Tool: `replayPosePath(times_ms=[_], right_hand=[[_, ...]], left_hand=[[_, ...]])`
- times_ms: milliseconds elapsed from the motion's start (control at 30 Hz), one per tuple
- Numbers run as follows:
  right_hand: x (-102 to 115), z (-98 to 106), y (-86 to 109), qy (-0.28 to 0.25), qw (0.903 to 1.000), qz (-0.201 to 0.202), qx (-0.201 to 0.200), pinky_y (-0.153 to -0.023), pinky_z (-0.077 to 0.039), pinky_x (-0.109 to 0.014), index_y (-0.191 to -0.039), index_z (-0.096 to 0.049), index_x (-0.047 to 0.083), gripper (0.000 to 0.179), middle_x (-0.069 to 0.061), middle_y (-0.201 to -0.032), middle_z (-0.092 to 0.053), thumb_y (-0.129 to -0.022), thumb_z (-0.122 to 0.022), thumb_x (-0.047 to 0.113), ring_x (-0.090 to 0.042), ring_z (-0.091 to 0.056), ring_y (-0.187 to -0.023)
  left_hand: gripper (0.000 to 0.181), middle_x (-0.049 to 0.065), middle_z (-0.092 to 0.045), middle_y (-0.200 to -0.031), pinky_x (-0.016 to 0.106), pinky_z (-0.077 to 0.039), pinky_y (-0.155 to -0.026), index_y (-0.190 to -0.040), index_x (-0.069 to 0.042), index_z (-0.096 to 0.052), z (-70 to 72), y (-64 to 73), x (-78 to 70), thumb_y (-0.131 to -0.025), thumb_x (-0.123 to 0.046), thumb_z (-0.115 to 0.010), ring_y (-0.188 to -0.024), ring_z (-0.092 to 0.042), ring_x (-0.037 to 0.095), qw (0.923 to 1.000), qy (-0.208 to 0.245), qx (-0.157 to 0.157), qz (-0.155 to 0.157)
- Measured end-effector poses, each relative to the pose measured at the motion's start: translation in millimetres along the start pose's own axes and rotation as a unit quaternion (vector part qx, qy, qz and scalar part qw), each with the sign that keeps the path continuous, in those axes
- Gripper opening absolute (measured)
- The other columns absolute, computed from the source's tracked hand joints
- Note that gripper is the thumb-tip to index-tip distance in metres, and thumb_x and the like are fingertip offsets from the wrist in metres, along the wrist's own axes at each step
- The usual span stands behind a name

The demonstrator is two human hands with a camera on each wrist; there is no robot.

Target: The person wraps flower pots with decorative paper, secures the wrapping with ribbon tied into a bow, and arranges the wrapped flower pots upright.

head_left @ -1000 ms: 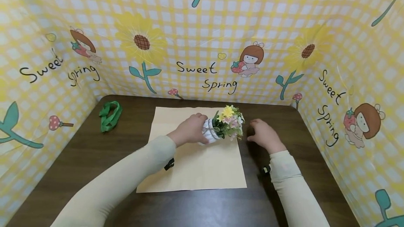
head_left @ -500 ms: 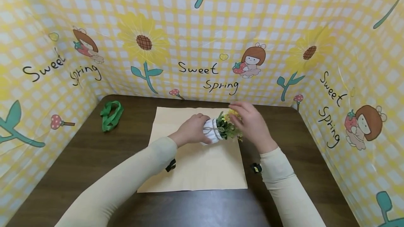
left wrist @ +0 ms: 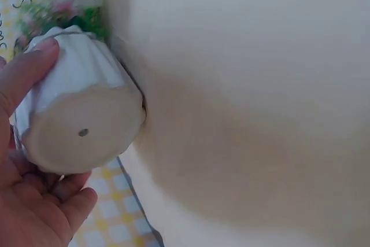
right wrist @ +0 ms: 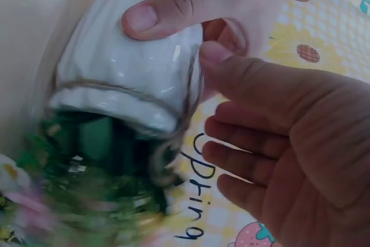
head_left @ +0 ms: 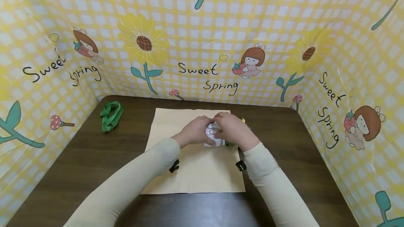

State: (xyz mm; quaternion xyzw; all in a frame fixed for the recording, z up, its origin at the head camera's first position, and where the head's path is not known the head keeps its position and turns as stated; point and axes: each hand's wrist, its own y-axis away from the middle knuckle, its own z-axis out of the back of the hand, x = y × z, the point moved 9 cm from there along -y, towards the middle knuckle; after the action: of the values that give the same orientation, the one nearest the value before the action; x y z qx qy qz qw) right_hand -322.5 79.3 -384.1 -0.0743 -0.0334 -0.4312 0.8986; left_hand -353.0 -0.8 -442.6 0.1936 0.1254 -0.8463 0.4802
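A white ribbed ceramic flowerpot [head_left: 210, 130] lies tipped on its side over the paper sheet, its artificial flowers [right wrist: 98, 189] pointing right. My left hand [head_left: 196, 131] grips it around the base end, thumb on the side. The pot's flat underside [left wrist: 87, 128], with a small hole, faces the left wrist camera. Twine [right wrist: 110, 86] is tied round the neck. My right hand [head_left: 235, 131] is at the pot's right side, covering most of the flowers in the head view. In the right wrist view its thumb [right wrist: 217, 56] is at the twine and pot edge; the other fingers are loosely bent, holding nothing.
A cream paper sheet [head_left: 195, 174] lies on the dark wooden table [head_left: 75, 157]. Looped green ribbon [head_left: 111, 116] sits at the back left. A yellow checked cloth [head_left: 202, 27] with printed flowers and figures hangs around the table's back and sides.
My right hand has come from the right of the flowers, across them, to the pot beside the left hand. The left hand has kept its hold and shifted slightly right with the pot.
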Motion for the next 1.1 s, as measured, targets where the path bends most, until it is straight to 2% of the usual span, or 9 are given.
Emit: replayPosePath(times_ms=[233, 500, 733, 800, 900, 1000, 1100], right_hand=[[-5, -16, -0.8, -0.018, 0.9986, -0.029, 0.041, -0.079, -0.055, -0.036, -0.111, -0.073, 0.006, 0.041, -0.005, -0.108, -0.067, -0.076, -0.089, 0.017, -0.018, -0.063, -0.087], [-8, -24, -1.9, -0.013, 0.9974, -0.053, 0.046, -0.081, -0.056, -0.036, -0.121, -0.071, 0.006, 0.052, -0.007, -0.116, -0.066, -0.075, -0.09, 0.02, -0.017, -0.064, -0.089], [-11, -25, -1.9, -0.03, 0.997, -0.06, 0.04, -0.08, -0.054, -0.034, -0.117, -0.071, 0.006, 0.047, -0.005, -0.112, -0.066, -0.076, -0.091, 0.02, -0.016, -0.061, -0.087], [-11, -25, -1.5, -0.037, 0.9967, -0.06, 0.04, -0.079, -0.054, -0.034, -0.114, -0.072, 0.006, 0.044, -0.004, -0.11, -0.066, -0.077, -0.091, 0.02, -0.015, -0.061, -0.086], [-11, -26, -1.5, -0.041, 0.9964, -0.063, 0.041, -0.08, -0.054, -0.034, -0.112, -0.071, 0.006, 0.042, -0.004, -0.109, -0.066, -0.077, -0.091, 0.02, -0.016, -0.061, -0.086], [-12, -28, -1.9, -0.039, 0.9959, -0.069, 0.045, -0.082, -0.054, -0.035, -0.115, -0.071, 0.005, 0.044, -0.004, -0.111, -0.066, -0.078, -0.091, 0.021, -0.016, -0.062, -0.087], [-15, -29, -2.1, -0.04, 0.9954, -0.073, 0.048, -0.086, -0.054, -0.035, -0.119, -0.07, 0.005, 0.047, -0.005, -0.115, -0.066, -0.079, -0.09, 0.021, -0.016, -0.063, -0.091]], left_hand=[[0.084, 0.002, -0.064, -0.128, 0.036, -0.05, -0.098, -0.138, -0.013, -0.061, -6.5, -1.7, 1.2, -0.069, -0.046, -0.094, -0.11, -0.06, 0.017, 1.0, 0.005, 0.002, 0.003], [0.084, 0.005, -0.065, -0.131, 0.038, -0.048, -0.103, -0.138, -0.012, -0.06, -8.7, -1.1, 1.1, -0.068, -0.044, -0.095, -0.117, -0.06, 0.021, 0.9998, 0.011, -0.006, -0.014], [0.085, 0.004, -0.066, -0.132, 0.039, -0.048, -0.104, -0.14, -0.01, -0.057, -10.7, 2.9, 4.3, -0.071, -0.041, -0.094, -0.117, -0.061, 0.021, 0.9982, 0.056, -0.009, -0.022], [0.089, 0.007, -0.062, -0.138, 0.041, -0.046, -0.107, -0.146, -0.009, -0.052, -10.0, 7.3, 8.2, -0.074, -0.042, -0.092, -0.123, -0.06, 0.024, 0.9968, 0.08, -0.005, -0.009], [0.09, 0.012, -0.053, -0.151, 0.046, -0.042, -0.113, -0.154, -0.007, -0.044, -2.5, 18.3, 19.6, -0.082, -0.043, -0.086, -0.135, -0.053, 0.03, 0.9921, 0.122, -0.005, 0.03], [0.084, 0.014, -0.046, -0.157, 0.051, -0.039, -0.116, -0.156, -0.007, -0.041, 15.0, 33.7, 37.1, -0.09, -0.045, -0.077, -0.141, -0.047, 0.035, 0.9859, 0.149, -0.022, 0.072], [0.078, 0.016, -0.046, -0.156, 0.053, -0.041, -0.113, -0.155, -0.005, -0.041, 37.9, 55.0, 59.4, -0.095, -0.047, -0.07, -0.14, -0.048, 0.038, 0.9802, 0.163, -0.041, 0.105]])
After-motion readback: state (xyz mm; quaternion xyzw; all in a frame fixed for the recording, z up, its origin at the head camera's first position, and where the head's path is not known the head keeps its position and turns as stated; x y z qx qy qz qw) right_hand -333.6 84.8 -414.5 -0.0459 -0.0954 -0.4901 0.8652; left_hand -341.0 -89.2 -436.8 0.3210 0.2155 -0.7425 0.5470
